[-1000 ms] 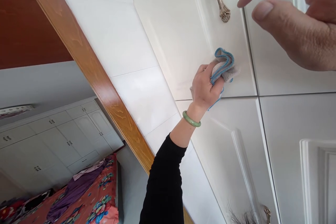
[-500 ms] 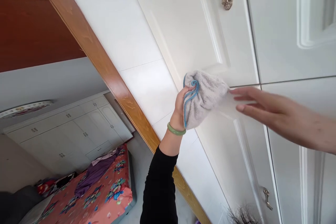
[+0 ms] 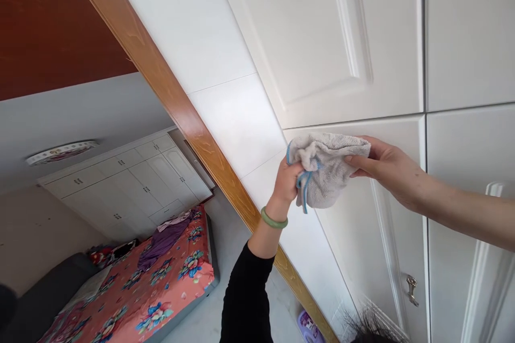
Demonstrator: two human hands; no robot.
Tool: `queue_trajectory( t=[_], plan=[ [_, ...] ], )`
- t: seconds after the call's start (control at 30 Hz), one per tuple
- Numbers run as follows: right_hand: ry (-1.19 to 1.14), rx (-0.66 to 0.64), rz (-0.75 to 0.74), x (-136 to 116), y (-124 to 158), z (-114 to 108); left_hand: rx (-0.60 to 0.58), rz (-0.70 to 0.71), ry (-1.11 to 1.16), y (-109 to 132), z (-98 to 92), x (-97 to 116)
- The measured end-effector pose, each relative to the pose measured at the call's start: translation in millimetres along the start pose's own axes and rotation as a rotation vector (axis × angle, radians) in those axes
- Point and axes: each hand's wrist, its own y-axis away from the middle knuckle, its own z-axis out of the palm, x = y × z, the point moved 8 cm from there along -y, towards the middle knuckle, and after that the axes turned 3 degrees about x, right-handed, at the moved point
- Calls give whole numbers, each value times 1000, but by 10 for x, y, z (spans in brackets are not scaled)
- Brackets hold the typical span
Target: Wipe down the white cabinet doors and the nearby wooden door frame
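Observation:
A grey cloth (image 3: 332, 171) with blue edging hangs bunched between both hands in front of the white cabinet doors (image 3: 386, 144). My left hand (image 3: 286, 182), with a green bangle at the wrist and a black sleeve, grips its left side near the blue hem. At the right side, my right hand (image 3: 374, 161) pinches the cloth between thumb and fingers, some of which are hidden behind it. Whether the cloth touches the door I cannot tell.
A wooden door frame (image 3: 177, 102) runs diagonally beside white wall tiles. Through it show a bed (image 3: 177, 289) with a flowered cover and white wardrobes (image 3: 132, 187). Metal handles (image 3: 411, 289) stick out from the cabinet. A purple bottle (image 3: 309, 327) stands low by the frame.
My right hand has gone from open beside the cloth to pinching its right side. The cloth sits slightly lower and is bunched differently in my left hand. The view has shifted.

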Motion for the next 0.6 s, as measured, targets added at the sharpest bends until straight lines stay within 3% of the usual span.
queue_trajectory(
  t=[0.1, 0.2, 0.3, 0.4, 0.47, 0.6],
  plan=[
    [-80, -4, 55, 73, -7, 123, -94, 389, -276, 269, 284, 60],
    [-71, -104, 41, 23, 7, 270, -198, 724, -547, 540, 563, -34],
    [85, -172, -35, -133, 45, 296, -48, 926, -632, 417, 460, -63],
    [365, -97, -101, -318, 97, 162, 166, 997, -623, -160, 165, 125],
    [536, -10, -153, -456, 144, 56, 362, 1008, -650, -697, -19, 416],
    [720, 93, -250, -626, 199, -75, 410, 886, -709, -1846, -9, 1134]
  ],
)
